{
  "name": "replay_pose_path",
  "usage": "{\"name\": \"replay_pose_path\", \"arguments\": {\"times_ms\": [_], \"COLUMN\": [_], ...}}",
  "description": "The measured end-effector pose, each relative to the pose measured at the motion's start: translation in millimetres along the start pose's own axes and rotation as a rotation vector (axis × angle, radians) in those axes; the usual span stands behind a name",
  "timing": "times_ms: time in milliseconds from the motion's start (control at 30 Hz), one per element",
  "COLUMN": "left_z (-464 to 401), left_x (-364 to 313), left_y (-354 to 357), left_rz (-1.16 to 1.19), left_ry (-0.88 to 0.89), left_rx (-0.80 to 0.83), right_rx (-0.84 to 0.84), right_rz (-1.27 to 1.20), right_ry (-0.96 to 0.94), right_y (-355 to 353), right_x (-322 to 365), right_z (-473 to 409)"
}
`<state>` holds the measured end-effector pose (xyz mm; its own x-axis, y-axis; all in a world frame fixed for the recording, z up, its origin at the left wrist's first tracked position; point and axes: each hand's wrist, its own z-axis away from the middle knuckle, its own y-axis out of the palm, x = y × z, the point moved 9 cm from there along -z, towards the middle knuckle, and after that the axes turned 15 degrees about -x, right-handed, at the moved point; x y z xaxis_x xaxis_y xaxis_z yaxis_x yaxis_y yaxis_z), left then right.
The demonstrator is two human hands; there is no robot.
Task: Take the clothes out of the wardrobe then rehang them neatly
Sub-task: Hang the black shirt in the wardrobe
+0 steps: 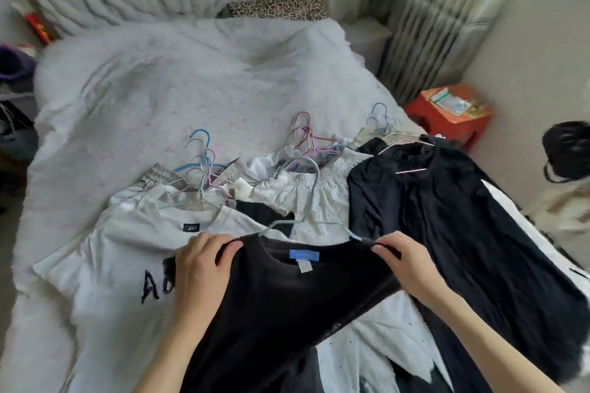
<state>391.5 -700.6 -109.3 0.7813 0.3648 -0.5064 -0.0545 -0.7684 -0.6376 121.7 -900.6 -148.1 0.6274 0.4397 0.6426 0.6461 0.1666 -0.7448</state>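
- Gripping the black top (287, 303) at its shoulders, the left hand (204, 260) and right hand (404, 260) each pinch the fabric, one either side of the blue neck label (304, 255).
- Its shoulder line runs left to right between the hands; the pale-blue hanger (314, 198) lies just beyond the collar, about midway between them, its right tip closest to the right hand.
- Farther back, a white printed T-shirt (127, 252), dotted white garment (316, 198) and black striped garment (447, 217) lie on the bed (191, 73).
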Motion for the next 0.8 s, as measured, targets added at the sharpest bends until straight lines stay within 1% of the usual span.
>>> {"name": "replay_pose_path", "arguments": {"times_ms": [67, 167, 300, 433, 500, 567, 633, 733, 800], "left_z": [-2.5, 4.2, 26.8, 66.6, 94.2, 124.5, 157.0, 212.1, 249.4], "left_x": [-48.5, -125.1, -240.6, -357.6, -414.3, -466.3, -510.1, -568.2, -609.9], "left_y": [-1.9, 0.1, 11.8, 25.4, 32.7, 43.5, 57.3, 79.0, 84.4], "left_rz": [0.028, 0.121, 0.237, 0.372, 0.441, 0.526, 0.628, 0.754, 0.838], "left_ry": [0.054, 0.139, 0.280, 0.376, 0.421, 0.442, 0.401, 0.316, 0.340], "left_rx": [-0.021, -0.031, 0.022, 0.089, 0.137, 0.213, 0.333, 0.568, 0.690], "right_rx": [-0.071, -0.191, -0.382, -0.488, -0.564, -0.607, -0.661, -0.811, -0.916], "right_rz": [0.002, -0.036, -0.069, 0.027, 0.024, 0.013, 0.010, -0.012, -0.008], "right_ry": [-0.004, 0.055, 0.118, 0.174, 0.254, 0.352, 0.422, 0.552, 0.621], "right_y": [-50.7, -133.0, -247.4, -345.4, -390.2, -427.8, -460.6, -500.8, -521.4], "right_x": [-12.2, -35.3, -66.7, -111.3, -143.9, -176.3, -205.2, -243.2, -257.6], "right_z": [16.7, 49.8, 101.9, 166.6, 207.1, 247.6, 289.8, 365.5, 417.0]}}
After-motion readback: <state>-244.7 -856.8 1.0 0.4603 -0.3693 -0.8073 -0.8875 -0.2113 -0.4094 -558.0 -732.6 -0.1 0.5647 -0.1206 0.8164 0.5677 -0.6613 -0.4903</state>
